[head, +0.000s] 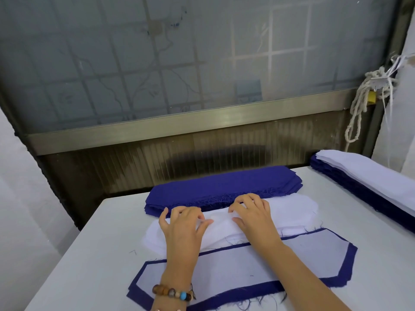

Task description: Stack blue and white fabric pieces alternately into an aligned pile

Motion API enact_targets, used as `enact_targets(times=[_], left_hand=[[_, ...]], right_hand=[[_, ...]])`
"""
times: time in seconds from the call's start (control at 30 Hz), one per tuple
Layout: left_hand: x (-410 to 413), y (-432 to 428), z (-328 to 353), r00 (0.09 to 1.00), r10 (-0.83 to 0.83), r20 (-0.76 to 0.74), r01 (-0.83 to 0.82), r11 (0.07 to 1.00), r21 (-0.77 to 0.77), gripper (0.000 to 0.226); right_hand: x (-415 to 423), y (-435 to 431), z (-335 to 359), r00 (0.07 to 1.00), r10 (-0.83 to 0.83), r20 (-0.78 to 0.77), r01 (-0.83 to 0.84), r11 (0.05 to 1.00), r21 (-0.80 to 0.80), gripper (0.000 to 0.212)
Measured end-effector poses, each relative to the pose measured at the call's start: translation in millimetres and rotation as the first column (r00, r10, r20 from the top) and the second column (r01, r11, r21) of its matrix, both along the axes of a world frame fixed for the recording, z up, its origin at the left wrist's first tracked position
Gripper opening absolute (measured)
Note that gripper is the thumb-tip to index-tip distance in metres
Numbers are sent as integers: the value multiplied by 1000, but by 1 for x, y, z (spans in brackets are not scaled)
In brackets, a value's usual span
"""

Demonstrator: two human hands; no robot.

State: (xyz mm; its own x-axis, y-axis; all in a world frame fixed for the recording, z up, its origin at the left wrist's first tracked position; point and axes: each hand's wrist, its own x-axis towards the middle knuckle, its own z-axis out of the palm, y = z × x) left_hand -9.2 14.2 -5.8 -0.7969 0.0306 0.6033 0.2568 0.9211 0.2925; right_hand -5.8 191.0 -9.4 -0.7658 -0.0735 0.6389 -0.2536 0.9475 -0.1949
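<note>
- A white stack [292,209] of fabric pieces is laid across the middle of the pale surface [89,254], with its long side running left to right.
- A blue stack [224,182] of the same long shape is set just behind it, touching its far edge; frayed threads are seen along the blue edge.
- The near pile [235,265] is placed closest to the person. It is topped by a white piece, and a blue piece below is shown as a border all round it. Its far edge is met by the white stack.
- The left hand [182,223] is rested on the left part of the white stack, with the fingers [179,212] bent and the tips set down on the top layer.
- The right hand [253,214] is rested beside it near the middle of the same stack, likewise with bent fingers and tips on the cloth.
- The white cloth is bunched into a low ridge between the two thumbs; whether a layer is actually pinched by either hand cannot be told.
- Both forearms are laid over the near pile.
- A beaded bracelet [171,292] is worn on the left wrist.
- A side pile [370,182], white layers over blue, is kept well apart at the right edge of the surface.
- A knotted rope [359,104] and a yellow padlock [371,96] are hung at the right of a frosted window panel [157,63].
</note>
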Motion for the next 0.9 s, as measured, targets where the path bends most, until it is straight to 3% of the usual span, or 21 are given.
enact_targets(times=[0.13, 0.23, 0.4, 0.57, 0.7, 0.9], left_hand=[[-3, -9, 0, 996, -21, 83, 28, 996, -86, 19], [-6, -20, 0, 995, -16, 98, 20, 999, -39, 24], [-5, -33, 2, 994, 71, 82, -75, 996, 41, 22], [-6, -41, 0, 952, 179, 250, -180, 983, -17, 23], [-7, -45, -2, 899, 267, 349, -279, 960, -16, 28], [-8, -49, -6, 858, 373, 354, -393, 919, -15, 27]], right_hand=[[-2, 0, -2, 999, -4, 52, 3, 1000, 28, 42], [-6, 3, -7, 989, -18, 147, 11, 999, 50, 38], [-10, 19, -8, 961, -128, 246, 94, 985, 146, 50], [-9, 36, -7, 928, -253, 273, 208, 961, 182, 53], [-9, 44, -5, 905, -345, 251, 314, 937, 156, 42], [-6, 52, -4, 823, -494, 281, 504, 863, 40, 26]])
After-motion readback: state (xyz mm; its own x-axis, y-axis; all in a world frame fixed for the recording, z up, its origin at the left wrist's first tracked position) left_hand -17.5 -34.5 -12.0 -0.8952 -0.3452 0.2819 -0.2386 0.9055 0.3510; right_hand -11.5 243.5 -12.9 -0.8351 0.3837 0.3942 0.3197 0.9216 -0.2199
